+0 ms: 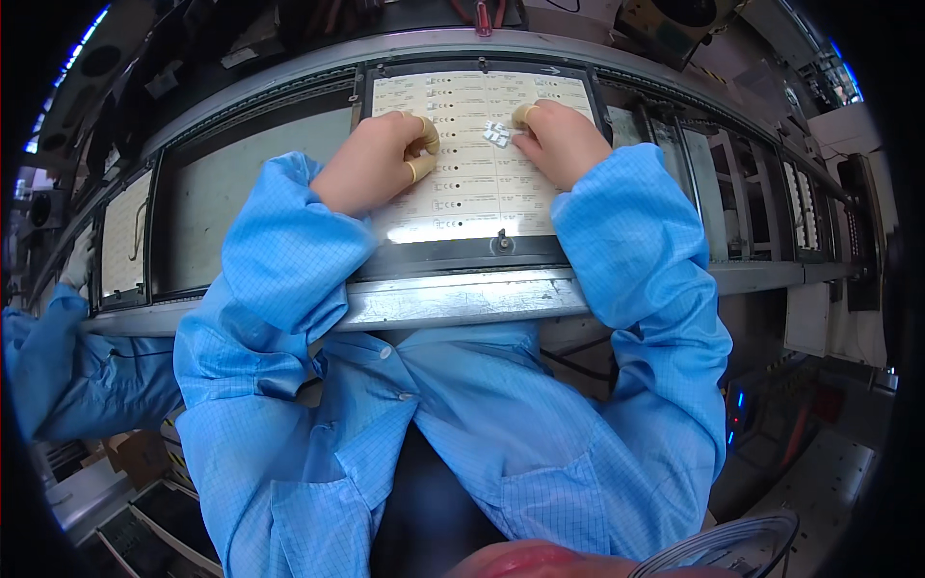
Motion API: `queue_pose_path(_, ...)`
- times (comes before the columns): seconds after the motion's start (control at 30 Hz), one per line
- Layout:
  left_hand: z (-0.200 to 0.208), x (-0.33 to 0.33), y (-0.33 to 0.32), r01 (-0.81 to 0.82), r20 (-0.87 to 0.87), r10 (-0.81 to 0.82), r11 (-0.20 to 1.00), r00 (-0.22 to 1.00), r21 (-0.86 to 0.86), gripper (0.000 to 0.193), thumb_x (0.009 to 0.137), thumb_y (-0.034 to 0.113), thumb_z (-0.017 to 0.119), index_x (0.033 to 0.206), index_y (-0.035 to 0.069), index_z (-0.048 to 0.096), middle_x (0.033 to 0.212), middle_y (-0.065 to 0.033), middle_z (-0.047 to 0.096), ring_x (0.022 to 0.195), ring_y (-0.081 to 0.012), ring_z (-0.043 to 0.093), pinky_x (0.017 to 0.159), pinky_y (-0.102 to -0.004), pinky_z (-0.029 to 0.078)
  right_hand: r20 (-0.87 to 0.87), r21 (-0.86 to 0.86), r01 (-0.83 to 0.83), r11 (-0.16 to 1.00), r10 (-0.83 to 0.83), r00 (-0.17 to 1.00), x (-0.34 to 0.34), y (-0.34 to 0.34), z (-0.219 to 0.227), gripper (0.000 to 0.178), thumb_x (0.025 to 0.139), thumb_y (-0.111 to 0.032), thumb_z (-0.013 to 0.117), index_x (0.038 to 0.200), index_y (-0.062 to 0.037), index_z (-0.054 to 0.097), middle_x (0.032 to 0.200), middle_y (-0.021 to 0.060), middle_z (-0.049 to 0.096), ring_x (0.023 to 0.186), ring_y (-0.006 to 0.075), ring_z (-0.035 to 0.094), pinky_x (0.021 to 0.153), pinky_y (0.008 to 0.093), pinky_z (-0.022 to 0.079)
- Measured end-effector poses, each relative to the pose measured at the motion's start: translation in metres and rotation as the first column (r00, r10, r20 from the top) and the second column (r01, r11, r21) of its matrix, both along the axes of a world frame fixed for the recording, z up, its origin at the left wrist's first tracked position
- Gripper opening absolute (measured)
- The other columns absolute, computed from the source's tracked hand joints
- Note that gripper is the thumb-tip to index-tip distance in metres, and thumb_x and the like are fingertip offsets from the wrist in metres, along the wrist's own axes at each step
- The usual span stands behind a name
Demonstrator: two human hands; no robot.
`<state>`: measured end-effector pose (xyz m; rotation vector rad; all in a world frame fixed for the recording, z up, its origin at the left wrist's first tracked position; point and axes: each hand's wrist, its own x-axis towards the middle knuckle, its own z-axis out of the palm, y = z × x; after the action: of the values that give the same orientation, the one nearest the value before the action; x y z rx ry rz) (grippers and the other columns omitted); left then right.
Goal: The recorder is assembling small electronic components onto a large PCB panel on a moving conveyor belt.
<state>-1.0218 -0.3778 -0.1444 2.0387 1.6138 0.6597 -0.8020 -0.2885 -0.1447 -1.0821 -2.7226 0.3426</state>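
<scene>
A pale panel (479, 183) printed with rows of small markings and dark dots lies in a black frame (434, 252) in front of me. My left hand (381, 159) is over its left part, wearing yellow finger cots; thumb and forefinger curve apart, and nothing shows between them. Over the right part is my right hand (562, 143), also with a yellow cot, its thumb and forefinger apart. Beside those fingertips lies a small cluster of white and silvery pieces (496, 134). Small light pieces also sit along the panel's upper rows.
A metal rail (462, 298) runs along the near side of the conveyor. Another framed panel (126, 236) stands farther left, near a co-worker's blue sleeve (58, 337). Red-handled pliers (483, 17) lie beyond the far rail. A black clip (503, 240) sits on the frame's near edge.
</scene>
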Motion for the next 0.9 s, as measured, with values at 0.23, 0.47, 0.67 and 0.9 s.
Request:
queue_pose_path(0.23,0.0,-0.001,-0.011,-0.1,0.104,0.103,0.994,0.989,-0.034,0.017,0.076,0.004,0.063,0.093,0.0,0.062,0.08,-0.0137,0.062,0.072,-0.0217,0.061,0.067,-0.0291,0.049,0.033,-0.035,0.114,0.993,-0.113,0.993,0.0,-0.008,0.003,0.017,0.083,-0.012,0.057,0.095,-0.0003,0.06,0.084,0.0139,0.059,0.077,0.0289,0.06,0.072,0.0349,0.049)
queue_pose_path(0.47,-0.014,0.0,-0.018,-0.08,0.073,0.075,0.994,0.994,0.073,0.018,0.078,0.006,0.064,0.095,-0.001,0.064,0.083,-0.0151,0.063,0.073,-0.0249,0.062,0.069,-0.0312,0.051,-0.16,-0.042,0.063,0.997,-0.07,0.985,0.042,-0.03,0.009,0.014,0.081,-0.005,0.055,0.094,-0.003,0.059,0.079,0.011,0.059,0.068,0.0219,0.058,0.065,0.0295,0.047)
queue_pose_path(0.67,-0.01,0.01,-0.02,-0.211,0.157,0.223,0.974,0.962,-0.085,0.019,0.078,0.005,0.064,0.097,0.003,0.065,0.084,-0.013,0.062,0.076,-0.0241,0.062,0.072,-0.0302,0.05,-0.26,-0.083,0.179,0.98,-0.195,0.946,0.062,-0.048,0.011,0.015,0.079,-0.001,0.056,0.093,-0.0024,0.059,0.076,0.0071,0.056,0.061,0.0123,0.053,0.059,0.0235,0.045)
queue_pose_path(0.9,-0.003,0.015,-0.021,-0.136,-0.082,0.137,0.991,0.987,0.01,0.019,0.079,0.01,0.061,0.094,-0.001,0.065,0.088,-0.0183,0.061,0.078,-0.0315,0.061,0.073,-0.0358,0.05,-0.299,-0.134,0.201,0.97,-0.233,0.925,0.069,-0.057,0.007,0.015,0.078,0.0,0.056,0.093,-0.0008,0.059,0.076,0.0069,0.055,0.06,0.0109,0.051,0.057,0.0227,0.044)
